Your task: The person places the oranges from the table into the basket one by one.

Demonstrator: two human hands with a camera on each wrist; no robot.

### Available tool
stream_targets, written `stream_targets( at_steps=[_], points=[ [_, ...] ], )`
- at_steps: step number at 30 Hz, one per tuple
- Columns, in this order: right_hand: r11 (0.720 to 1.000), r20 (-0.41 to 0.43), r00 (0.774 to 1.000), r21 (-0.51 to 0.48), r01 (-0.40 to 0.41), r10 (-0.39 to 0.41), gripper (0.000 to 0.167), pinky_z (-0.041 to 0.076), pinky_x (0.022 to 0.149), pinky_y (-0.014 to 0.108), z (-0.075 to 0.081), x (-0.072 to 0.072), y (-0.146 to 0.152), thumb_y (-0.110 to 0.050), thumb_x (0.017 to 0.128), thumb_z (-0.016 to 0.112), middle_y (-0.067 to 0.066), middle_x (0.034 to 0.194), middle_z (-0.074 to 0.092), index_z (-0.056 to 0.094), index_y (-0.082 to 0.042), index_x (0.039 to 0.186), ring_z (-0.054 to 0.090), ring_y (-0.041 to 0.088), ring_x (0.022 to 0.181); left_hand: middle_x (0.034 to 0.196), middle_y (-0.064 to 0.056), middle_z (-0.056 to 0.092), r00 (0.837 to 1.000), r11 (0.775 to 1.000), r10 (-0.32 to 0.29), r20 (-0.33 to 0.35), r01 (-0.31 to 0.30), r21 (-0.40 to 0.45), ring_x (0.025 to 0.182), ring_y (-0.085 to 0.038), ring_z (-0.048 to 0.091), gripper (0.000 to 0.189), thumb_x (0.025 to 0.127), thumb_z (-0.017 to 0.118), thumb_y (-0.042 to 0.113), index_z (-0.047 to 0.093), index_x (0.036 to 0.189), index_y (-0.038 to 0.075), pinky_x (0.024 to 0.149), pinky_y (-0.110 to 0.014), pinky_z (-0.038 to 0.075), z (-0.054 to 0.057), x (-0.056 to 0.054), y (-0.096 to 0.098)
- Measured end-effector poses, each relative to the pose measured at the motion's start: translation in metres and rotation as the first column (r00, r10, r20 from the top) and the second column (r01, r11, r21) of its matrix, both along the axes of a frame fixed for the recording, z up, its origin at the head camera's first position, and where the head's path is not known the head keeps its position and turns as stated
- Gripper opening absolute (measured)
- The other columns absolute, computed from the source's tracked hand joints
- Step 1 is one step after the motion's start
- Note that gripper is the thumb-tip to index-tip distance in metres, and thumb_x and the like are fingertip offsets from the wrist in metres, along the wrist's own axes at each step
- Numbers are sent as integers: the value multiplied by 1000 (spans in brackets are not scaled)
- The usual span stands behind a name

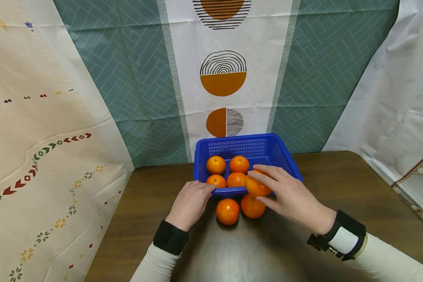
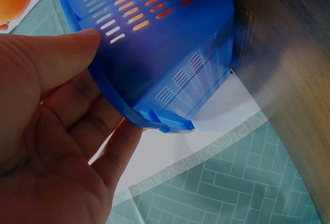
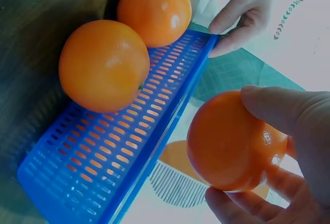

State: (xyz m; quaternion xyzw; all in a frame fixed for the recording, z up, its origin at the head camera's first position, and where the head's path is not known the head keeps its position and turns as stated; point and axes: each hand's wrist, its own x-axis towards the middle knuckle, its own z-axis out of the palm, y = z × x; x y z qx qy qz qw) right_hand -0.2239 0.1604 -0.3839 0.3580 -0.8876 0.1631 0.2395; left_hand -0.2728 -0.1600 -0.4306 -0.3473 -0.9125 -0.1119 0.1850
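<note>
1. The right hand (image 1: 291,192) grips an orange (image 1: 256,186), thumb on one side and fingers on the other. This held orange sits at the fingertips, raised above the near rim of the blue basket (image 1: 248,143).
2. The left hand (image 1: 190,201) pinches the basket's rim at the near corner on its own side, thumb outside.
3. Just beyond the left hand's fingertips, inside the basket, lies the front-left orange (image 1: 216,180); whether they touch is unclear.
4. The front-right orange (image 1: 235,179) lies in the basket, just left of the right hand's orange.
5. Farther out from both hands, two rear oranges (image 1: 216,165) sit side by side in the basket.
6. Below the right hand's fingertips, a near orange (image 1: 253,206) rests on the table (image 1: 151,203).
7. Between that one and the left hand, another loose orange (image 1: 227,212) rests on the table before the basket.
</note>
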Motion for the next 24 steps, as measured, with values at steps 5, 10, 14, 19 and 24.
stream_targets(
  at_steps=[5,10,14,19,24],
  points=[
    [1000,12,1000,1,14,-14,76,58,106,58,5,-5,3,-17,86,98,15,158,57,64,-14,154,61,37,135,96,-1,80,1000,1000,1,-7,-1,-6,92,-25,73,18,97,86,9,76,111,12,102,-48,59,0,-1,0],
    [999,34,998,11,45,-45,73,57,107,61,10,-13,7,-20,89,97,17,158,57,64,-13,154,60,40,137,98,-1,81,1000,1000,6,6,-6,-5,94,-25,73,19,97,86,9,77,113,12,103,-49,59,0,0,0],
    [998,43,997,13,65,-65,72,57,106,61,14,-21,11,-21,90,96,18,157,57,64,-12,153,60,42,138,97,-1,80,1000,1000,9,14,-9,-9,94,-25,73,17,98,85,9,76,113,12,103,-49,59,1,0,1],
    [996,57,994,22,87,-88,70,59,104,60,18,-34,13,-19,90,95,19,156,57,64,-10,153,60,42,137,95,-1,80,1000,1000,8,15,-8,-17,93,-25,72,16,98,85,9,76,111,12,104,-49,59,0,0,0],
    [992,104,987,39,119,-122,68,58,104,61,22,-45,15,-17,92,93,20,155,57,64,-10,153,60,43,135,95,-1,80,1000,1000,7,-3,-7,-24,92,-24,72,16,98,86,10,75,110,13,102,-48,59,0,0,-1]
  ],
)
